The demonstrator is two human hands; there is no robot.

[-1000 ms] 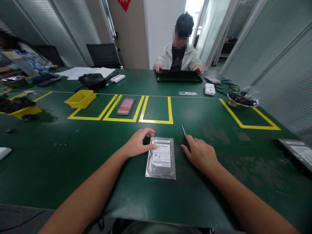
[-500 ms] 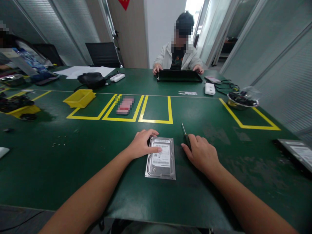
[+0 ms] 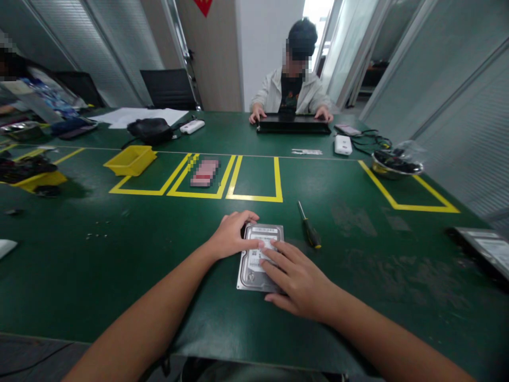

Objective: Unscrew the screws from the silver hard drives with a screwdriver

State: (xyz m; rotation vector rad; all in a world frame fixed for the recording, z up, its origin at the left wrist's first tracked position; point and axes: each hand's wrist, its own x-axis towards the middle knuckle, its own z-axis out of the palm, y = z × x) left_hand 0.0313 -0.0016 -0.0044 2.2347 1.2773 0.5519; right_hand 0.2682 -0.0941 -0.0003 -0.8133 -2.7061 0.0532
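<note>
A silver hard drive (image 3: pixel 260 282) with a white label lies flat on the green table in front of me. My left hand (image 3: pixel 234 233) grips its upper left corner, thumb across the label and fingers at the far edge. Over the drive's right side reaches my right hand (image 3: pixel 292 276), its fingers stretched out and apart, covering part of the label. Whether those fingertips press on the drive I cannot tell. To the right, beyond the drive, a screwdriver (image 3: pixel 309 228) with a black and yellow handle rests on the table.
A yellow bin (image 3: pixel 133 161) and a pink blurred item (image 3: pixel 204 173) are by the taped rectangles. Another drive (image 3: pixel 483 249) lies far right, below a bowl of dark parts (image 3: pixel 397 163). Tiny screws (image 3: pixel 96 235) lie at left. Opposite, a person (image 3: pixel 294 90) handles a black panel (image 3: pixel 294 125).
My right hand has let go of the screwdriver, which now lies on the table, and has moved left over the hard drive. My left hand has stayed in place.
</note>
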